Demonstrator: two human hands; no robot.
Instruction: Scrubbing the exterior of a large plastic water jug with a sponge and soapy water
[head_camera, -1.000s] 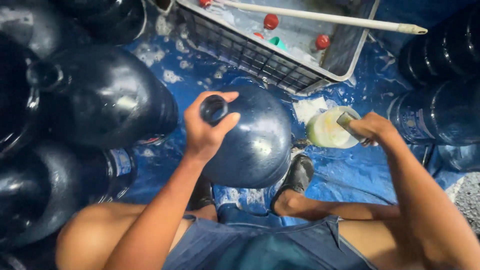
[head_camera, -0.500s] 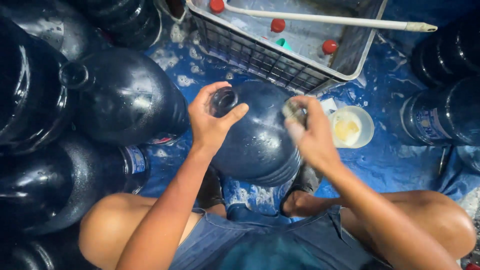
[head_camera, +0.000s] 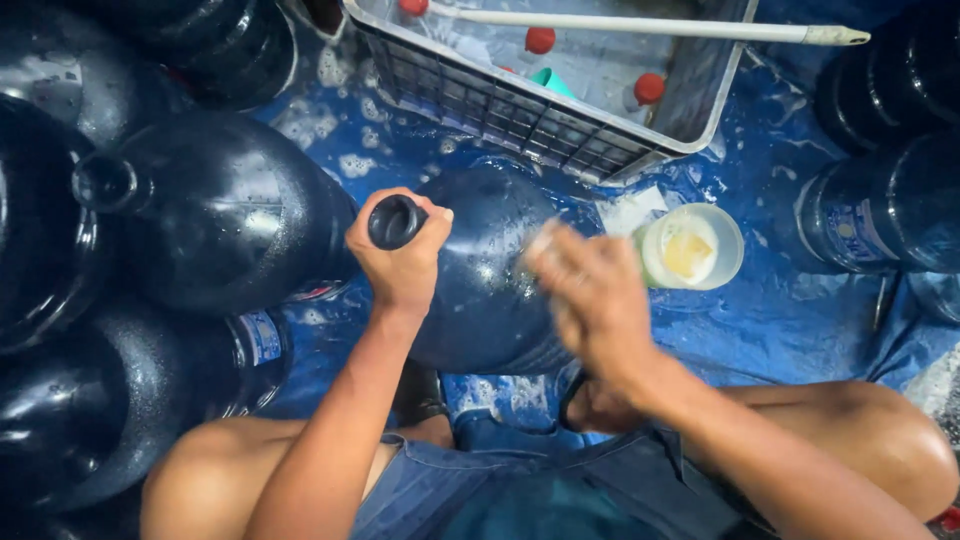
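From the head camera we look straight down at a large dark blue water jug (head_camera: 490, 270) lying tilted on the wet blue tarpaulin floor (head_camera: 800, 330) between our knees. Our left hand (head_camera: 400, 255) is closed around the jug's neck (head_camera: 395, 222), just below its round open mouth; we judge that this grip steadies the smooth, rounded body so it does not roll. Our right hand (head_camera: 590, 300) lies against the jug's right flank, blurred by motion, so we cannot tell whether it is open or closed around something; a pale smear at its fingertips may be a cloth or sponge, but that is unclear. The jug's surface is glossy plastic, beaded with water and flecks of foam.

Just right of the jug stands a small round translucent tub (head_camera: 690, 248) with yellowish contents, near the right hand. Beyond the jug sits a grey slatted plastic crate (head_camera: 560, 135) holding red caps (head_camera: 540, 40) and a teal one, with a white pole (head_camera: 640, 25) laid across its top. To the left of the jug more dark jugs (head_camera: 220, 230) lie crowded together, touching one another, and others (head_camera: 890, 200) lie at the right, well apart from it.
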